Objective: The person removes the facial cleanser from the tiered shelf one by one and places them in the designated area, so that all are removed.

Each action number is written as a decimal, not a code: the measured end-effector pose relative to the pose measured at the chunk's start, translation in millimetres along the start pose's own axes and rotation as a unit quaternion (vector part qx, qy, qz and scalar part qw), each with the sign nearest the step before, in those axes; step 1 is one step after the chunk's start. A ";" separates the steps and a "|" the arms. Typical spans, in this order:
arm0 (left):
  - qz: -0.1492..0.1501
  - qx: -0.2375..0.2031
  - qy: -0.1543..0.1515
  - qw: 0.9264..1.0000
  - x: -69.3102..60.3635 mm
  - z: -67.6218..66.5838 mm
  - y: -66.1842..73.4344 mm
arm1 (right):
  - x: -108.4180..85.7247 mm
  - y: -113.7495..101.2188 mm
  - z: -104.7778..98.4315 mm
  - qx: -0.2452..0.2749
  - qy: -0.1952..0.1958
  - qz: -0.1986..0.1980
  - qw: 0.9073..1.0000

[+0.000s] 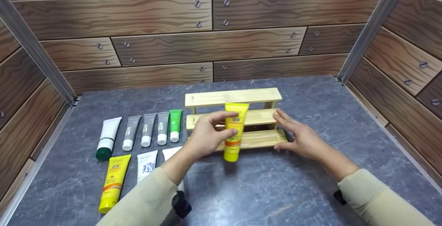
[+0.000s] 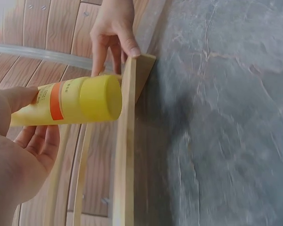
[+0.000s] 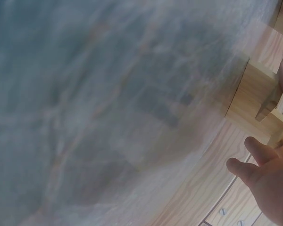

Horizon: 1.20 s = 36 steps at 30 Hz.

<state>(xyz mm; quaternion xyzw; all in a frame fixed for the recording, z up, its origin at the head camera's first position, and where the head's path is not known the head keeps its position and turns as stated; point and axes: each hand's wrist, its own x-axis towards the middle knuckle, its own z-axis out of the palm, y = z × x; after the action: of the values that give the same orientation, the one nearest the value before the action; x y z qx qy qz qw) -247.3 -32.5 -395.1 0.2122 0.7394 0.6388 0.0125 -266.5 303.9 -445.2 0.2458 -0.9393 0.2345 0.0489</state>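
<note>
My left hand (image 1: 206, 134) pinches a yellow squeeze tube (image 1: 232, 143) between thumb and fingers, its cap pointing down. The tube is held in front of a three-step wooden rack (image 1: 233, 96). In the left wrist view, the yellow tube (image 2: 68, 101) lies across the fingers, cap end outward, apart from the rack's front board (image 2: 127, 141). My right hand (image 1: 305, 139) is at the rack's right end, thumb near the lowest step and fairly straight fingers touching the middle one. The right wrist view shows this hand (image 3: 273, 181) with spread fingers beside the wooden end.
Left of the rack lie several grey tubes (image 1: 149, 126), a green tube (image 1: 175, 122) and a white tube with a green cap (image 1: 107, 134). Nearer are another yellow tube (image 1: 115, 181) and white tubes (image 1: 146, 162), partly hidden by the left forearm. Wood-patterned walls (image 1: 214, 15) enclose the table.
</note>
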 end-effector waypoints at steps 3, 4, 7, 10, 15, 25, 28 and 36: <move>0.001 0.007 0.009 1.000 -5.0 -12.3 -0.2 | -0.6 0.4 0.0 0.000 0.002 -0.001 1.000; 0.002 0.008 0.012 1.000 -6.6 -16.2 0.1 | -0.6 0.6 0.0 -0.001 0.002 -0.001 1.000; 0.003 0.018 0.018 1.000 -11.0 -27.3 2.0 | -0.7 0.9 0.0 0.000 0.002 -0.001 1.000; 0.009 0.020 0.023 0.999 -14.7 -36.4 3.9 | -0.6 1.4 -0.1 0.002 0.002 -0.003 1.000; 0.013 0.026 0.038 0.999 -20.0 -49.6 7.4 | -0.3 2.0 0.2 0.001 0.003 -0.003 1.000; 0.010 0.058 0.058 0.997 -34.6 -80.2 16.2 | -0.6 1.8 0.5 -0.003 0.007 -0.013 1.000; -0.001 0.077 0.063 0.995 -41.0 -90.4 18.5 | -0.4 1.8 0.5 0.000 0.006 -0.010 1.000; -0.030 0.108 0.059 0.992 -57.2 -115.6 24.0 | -0.8 1.6 0.5 0.001 0.004 -0.004 1.000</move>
<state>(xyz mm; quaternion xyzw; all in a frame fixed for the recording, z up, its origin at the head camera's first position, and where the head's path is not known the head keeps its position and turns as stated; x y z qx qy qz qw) -221.5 -157.7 -365.6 0.1519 0.8096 0.5659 -0.0351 -266.6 305.2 -446.6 0.2491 -0.9378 0.2360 0.0532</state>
